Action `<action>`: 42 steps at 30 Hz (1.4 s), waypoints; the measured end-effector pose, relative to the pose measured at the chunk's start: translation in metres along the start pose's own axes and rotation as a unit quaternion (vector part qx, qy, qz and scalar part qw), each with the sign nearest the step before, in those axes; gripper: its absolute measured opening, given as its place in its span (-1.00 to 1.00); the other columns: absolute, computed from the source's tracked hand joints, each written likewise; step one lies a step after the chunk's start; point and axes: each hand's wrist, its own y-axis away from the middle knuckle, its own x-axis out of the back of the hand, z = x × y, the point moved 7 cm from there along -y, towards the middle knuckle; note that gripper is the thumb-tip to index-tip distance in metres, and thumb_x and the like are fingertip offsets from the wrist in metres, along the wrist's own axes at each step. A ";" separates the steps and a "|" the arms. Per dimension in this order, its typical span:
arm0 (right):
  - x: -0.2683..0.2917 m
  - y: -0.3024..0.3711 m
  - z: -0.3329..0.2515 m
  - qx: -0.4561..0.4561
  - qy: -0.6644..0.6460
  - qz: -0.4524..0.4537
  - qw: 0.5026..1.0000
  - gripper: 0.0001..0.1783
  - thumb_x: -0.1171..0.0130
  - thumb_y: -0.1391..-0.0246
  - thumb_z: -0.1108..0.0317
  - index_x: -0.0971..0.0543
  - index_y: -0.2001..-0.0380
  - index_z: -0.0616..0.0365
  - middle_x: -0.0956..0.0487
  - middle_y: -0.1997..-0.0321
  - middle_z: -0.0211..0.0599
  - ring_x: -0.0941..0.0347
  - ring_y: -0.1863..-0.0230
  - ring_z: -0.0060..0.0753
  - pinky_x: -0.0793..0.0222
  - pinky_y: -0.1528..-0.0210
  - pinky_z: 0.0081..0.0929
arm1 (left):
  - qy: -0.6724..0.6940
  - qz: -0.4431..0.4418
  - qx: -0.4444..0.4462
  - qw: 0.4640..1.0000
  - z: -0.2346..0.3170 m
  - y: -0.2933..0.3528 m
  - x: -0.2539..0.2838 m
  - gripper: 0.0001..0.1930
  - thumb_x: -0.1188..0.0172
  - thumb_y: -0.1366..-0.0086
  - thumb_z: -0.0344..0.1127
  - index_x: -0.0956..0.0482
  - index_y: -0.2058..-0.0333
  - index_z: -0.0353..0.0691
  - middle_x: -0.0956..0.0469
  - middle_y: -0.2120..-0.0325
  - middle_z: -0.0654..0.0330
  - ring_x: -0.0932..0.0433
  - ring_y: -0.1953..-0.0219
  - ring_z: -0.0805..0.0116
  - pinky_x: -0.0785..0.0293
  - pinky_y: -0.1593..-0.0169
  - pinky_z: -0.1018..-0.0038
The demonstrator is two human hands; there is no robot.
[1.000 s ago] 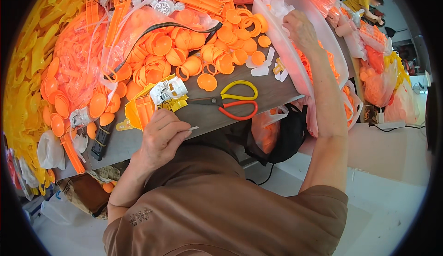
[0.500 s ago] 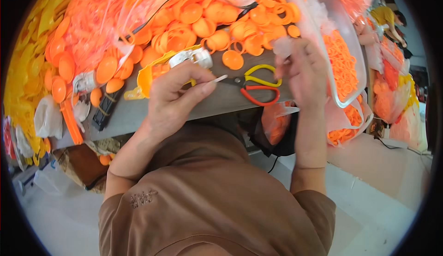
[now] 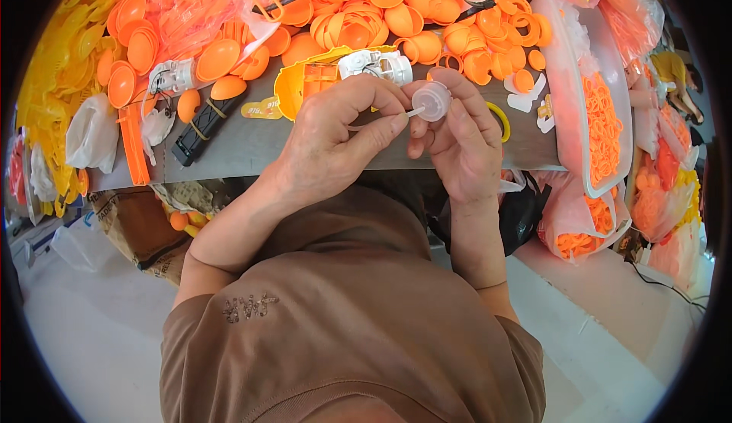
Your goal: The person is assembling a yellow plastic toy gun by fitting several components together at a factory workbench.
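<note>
My left hand (image 3: 335,137) pinches a thin white tube (image 3: 415,112) between thumb and forefinger. The tube's end meets the side of a small clear plastic cup (image 3: 431,100); whether it is inside or only touching, I cannot tell. My right hand (image 3: 467,141) grips that cup between thumb and fingers, with its round face upward. Just behind both hands lies a yellow plastic shell (image 3: 291,91) with an orange block (image 3: 319,77) and a white motor unit (image 3: 377,64). Scissors with a yellow handle (image 3: 500,122) are mostly hidden by my right hand.
Orange half-spheres (image 3: 351,28) and rings heap along the back of the grey table (image 3: 526,144). A clear bin (image 3: 568,118) of small orange rings stands right. A black strip (image 3: 204,129), an orange stick (image 3: 133,144) and a white bag (image 3: 93,133) lie left. Yellow parts pile far left.
My right hand has moved left, bringing the clear cup to the tube in my left hand. The scissors, in plain sight before, are now mostly covered. The whole view has shifted.
</note>
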 end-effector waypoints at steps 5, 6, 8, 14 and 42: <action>-0.006 0.003 -0.002 0.017 0.007 -0.009 1.000 -0.57 0.12 -0.22 0.33 -0.25 -0.11 0.31 -0.42 -0.02 0.11 -0.45 0.25 -0.40 -0.50 0.39 -0.47 | 0.036 0.012 0.000 0.999 -0.003 0.004 0.001 -0.95 -0.06 -0.21 -0.52 -0.42 0.38 -0.40 -0.54 0.28 0.07 -0.51 0.23 0.43 -0.49 0.19 0.49; -0.007 0.003 -0.003 0.024 0.010 -0.012 1.000 -0.58 0.12 -0.22 0.34 -0.26 -0.10 0.31 -0.42 -0.02 0.11 -0.46 0.26 -0.40 -0.50 0.39 -0.47 | 0.035 0.013 0.003 0.999 -0.002 0.004 0.001 -0.95 -0.06 -0.22 -0.52 -0.41 0.38 -0.40 -0.54 0.28 0.06 -0.50 0.23 0.44 -0.48 0.19 0.49; -0.008 0.003 -0.004 0.032 0.015 -0.015 0.999 -0.59 0.12 -0.22 0.34 -0.27 -0.09 0.30 -0.42 -0.02 0.11 -0.46 0.27 -0.40 -0.50 0.39 -0.47 | 0.033 0.013 0.006 0.999 -0.002 0.006 -0.001 -0.94 -0.06 -0.22 -0.52 -0.41 0.38 -0.40 -0.54 0.28 0.06 -0.50 0.24 0.44 -0.48 0.19 0.49; -0.013 0.006 -0.006 0.071 0.105 -0.014 0.992 -0.63 0.14 -0.23 0.35 -0.29 -0.05 0.32 -0.42 -0.02 0.10 -0.47 0.29 -0.40 -0.52 0.34 -0.45 | 0.039 0.038 -0.015 0.998 0.000 0.008 -0.003 -0.93 -0.06 -0.22 -0.51 -0.38 0.37 -0.38 -0.55 0.35 0.06 -0.50 0.31 0.45 -0.47 0.24 0.51; -0.041 0.014 -0.025 0.273 0.445 -0.063 0.850 -0.63 0.02 -0.20 0.34 -0.36 0.04 0.43 -0.41 -0.01 0.04 -0.43 0.08 -0.31 -0.40 0.09 -0.46 | 0.002 0.085 -0.104 0.991 0.009 0.015 0.000 -0.93 0.03 -0.22 -0.64 -0.38 0.34 -0.37 -0.48 0.36 0.11 -0.46 0.41 0.45 -0.42 0.31 0.58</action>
